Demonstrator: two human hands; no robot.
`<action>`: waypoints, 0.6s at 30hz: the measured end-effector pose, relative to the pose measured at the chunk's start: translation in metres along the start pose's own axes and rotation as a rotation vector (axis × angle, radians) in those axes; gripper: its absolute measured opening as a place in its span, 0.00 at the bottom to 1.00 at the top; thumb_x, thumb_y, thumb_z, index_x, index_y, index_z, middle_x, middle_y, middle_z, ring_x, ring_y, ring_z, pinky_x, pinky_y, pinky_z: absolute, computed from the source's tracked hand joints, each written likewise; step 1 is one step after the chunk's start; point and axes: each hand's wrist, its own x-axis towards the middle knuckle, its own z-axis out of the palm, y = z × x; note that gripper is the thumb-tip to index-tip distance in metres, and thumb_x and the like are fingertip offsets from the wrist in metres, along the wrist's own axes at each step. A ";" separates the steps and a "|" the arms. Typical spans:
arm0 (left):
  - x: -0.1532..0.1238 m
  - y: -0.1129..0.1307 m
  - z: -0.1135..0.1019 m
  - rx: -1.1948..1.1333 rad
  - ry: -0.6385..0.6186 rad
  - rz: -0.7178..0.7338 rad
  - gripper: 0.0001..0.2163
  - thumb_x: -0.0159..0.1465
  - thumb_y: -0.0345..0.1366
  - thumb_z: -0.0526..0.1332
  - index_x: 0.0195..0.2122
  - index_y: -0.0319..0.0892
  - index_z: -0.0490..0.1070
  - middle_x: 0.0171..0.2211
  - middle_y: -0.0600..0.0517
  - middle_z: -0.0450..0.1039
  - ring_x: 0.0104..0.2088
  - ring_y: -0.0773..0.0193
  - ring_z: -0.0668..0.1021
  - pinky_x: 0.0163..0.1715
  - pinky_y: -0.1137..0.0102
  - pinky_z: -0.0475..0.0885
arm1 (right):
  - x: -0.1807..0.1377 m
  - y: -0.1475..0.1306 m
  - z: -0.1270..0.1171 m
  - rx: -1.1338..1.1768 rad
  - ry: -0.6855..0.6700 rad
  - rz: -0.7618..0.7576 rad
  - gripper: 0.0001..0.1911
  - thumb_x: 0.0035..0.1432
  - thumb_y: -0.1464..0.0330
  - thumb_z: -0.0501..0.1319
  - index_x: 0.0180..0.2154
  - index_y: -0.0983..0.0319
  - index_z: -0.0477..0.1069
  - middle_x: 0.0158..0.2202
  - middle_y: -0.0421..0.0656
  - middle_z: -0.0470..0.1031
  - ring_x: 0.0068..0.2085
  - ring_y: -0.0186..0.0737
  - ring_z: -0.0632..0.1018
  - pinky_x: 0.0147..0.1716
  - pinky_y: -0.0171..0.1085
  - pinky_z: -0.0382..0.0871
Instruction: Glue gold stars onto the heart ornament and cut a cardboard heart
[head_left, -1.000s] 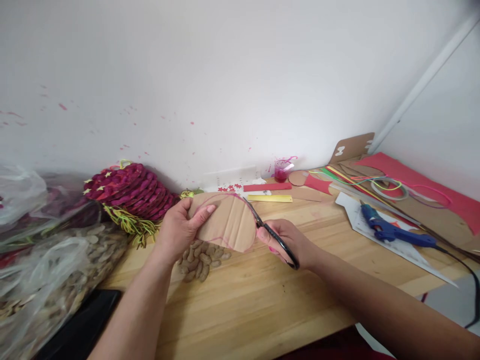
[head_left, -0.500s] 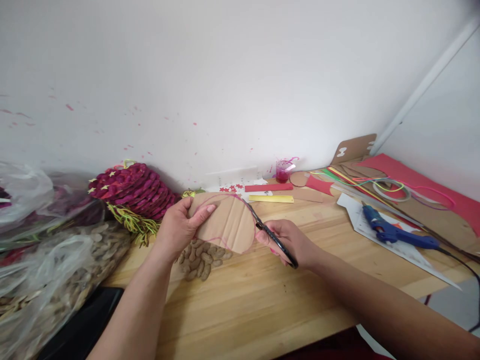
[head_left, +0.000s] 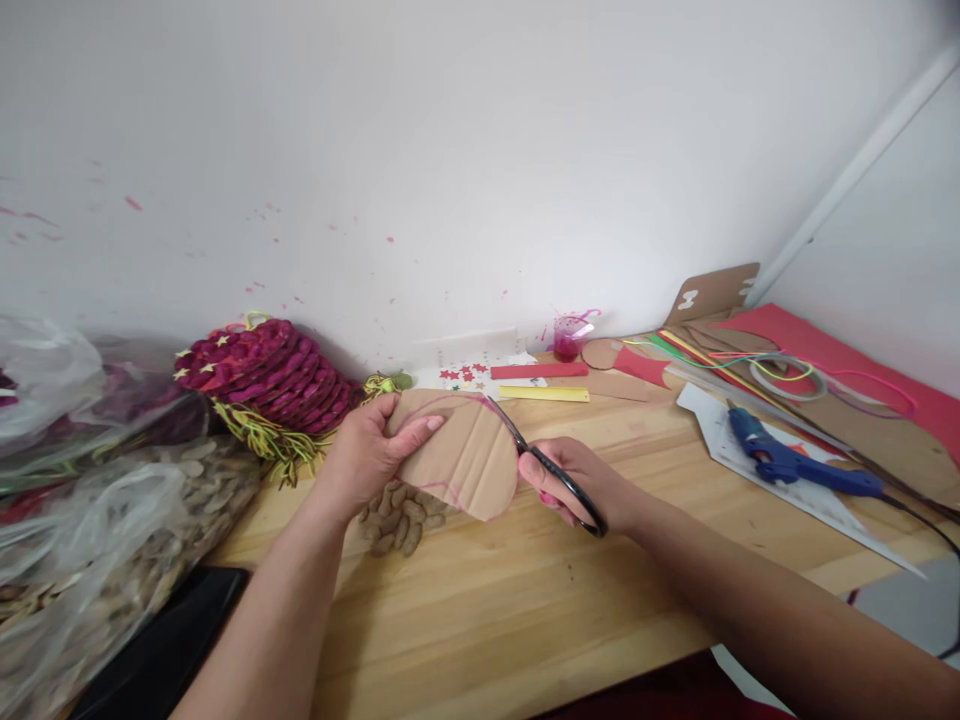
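A brown piece of cardboard, marked with a curved purple line, is pinched at its left end by my left hand, thumb on top. My right hand is closed round the black handles of a pair of scissors. The blades lie along the cardboard's upper right edge, pointing up and left; how far apart they are I cannot tell. Below the cardboard, partly covered by it, is a small heap of peanuts in shells on the wooden table.
At left stand a stack of magenta-painted pieces with yellow fringe and a plastic bag of shells. A blue glue gun lies on paper at right. Behind are red paper stars, coloured strips and a cup of magenta paint.
The cardboard has shifted slightly right and down in my left hand. The scissors have turned a little, their handles moving right. Both hands keep their hold.
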 end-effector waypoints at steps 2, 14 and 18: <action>0.000 0.000 0.000 -0.001 0.000 -0.004 0.23 0.54 0.55 0.69 0.39 0.39 0.76 0.31 0.52 0.75 0.28 0.66 0.70 0.24 0.75 0.64 | 0.000 -0.002 0.001 -0.015 -0.002 -0.017 0.28 0.62 0.47 0.58 0.22 0.60 0.56 0.16 0.34 0.57 0.17 0.28 0.61 0.17 0.31 0.51; 0.000 0.000 -0.001 -0.021 -0.005 -0.020 0.24 0.54 0.54 0.69 0.41 0.39 0.76 0.31 0.51 0.76 0.28 0.65 0.72 0.25 0.74 0.64 | -0.002 -0.012 0.005 -0.071 0.064 -0.080 0.30 0.60 0.44 0.57 0.21 0.59 0.56 0.17 0.34 0.55 0.18 0.29 0.59 0.17 0.32 0.48; 0.000 0.002 -0.002 -0.013 -0.001 -0.026 0.24 0.53 0.55 0.69 0.40 0.39 0.76 0.30 0.52 0.75 0.27 0.66 0.71 0.25 0.74 0.64 | -0.001 -0.013 0.003 -0.094 0.063 -0.062 0.28 0.60 0.45 0.59 0.22 0.60 0.58 0.16 0.34 0.57 0.17 0.29 0.60 0.17 0.32 0.49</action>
